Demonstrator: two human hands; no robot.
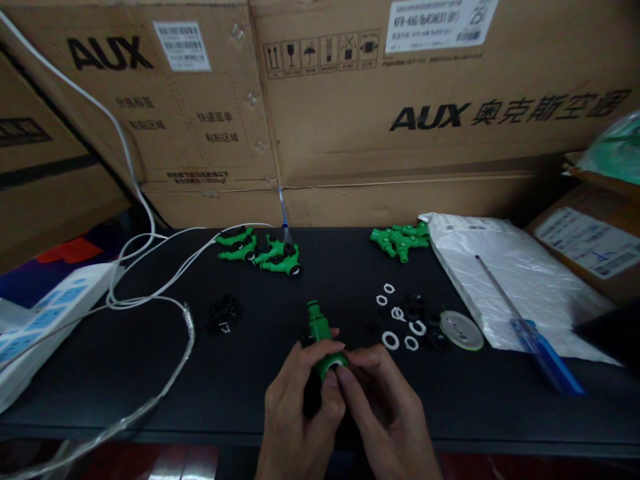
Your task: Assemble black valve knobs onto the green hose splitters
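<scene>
A green plastic hose connector (319, 325) is held over the front of the black table, its narrow ribbed end pointing away from me. My left hand (305, 400) is closed around its body from the left. With thumb and fingertips pressed together, my right hand (385, 407) pinches at the connector's near opening, where a bit of white ring shows. Whatever lies between those fingertips is hidden. Right of my hands lie several white rings (391, 341) and black rings (413, 312). A pile of small black parts (224, 313) sits to the left.
Green connectors lie in a left group (277, 257) and a right group (400, 240). A blue-handled screwdriver (545, 357) rests on a white plastic package (500, 267). A round tin lid (463, 330) is nearby. White cables (170, 300) and a power strip (55, 320) occupy the left; cardboard boxes (350, 147) stand behind.
</scene>
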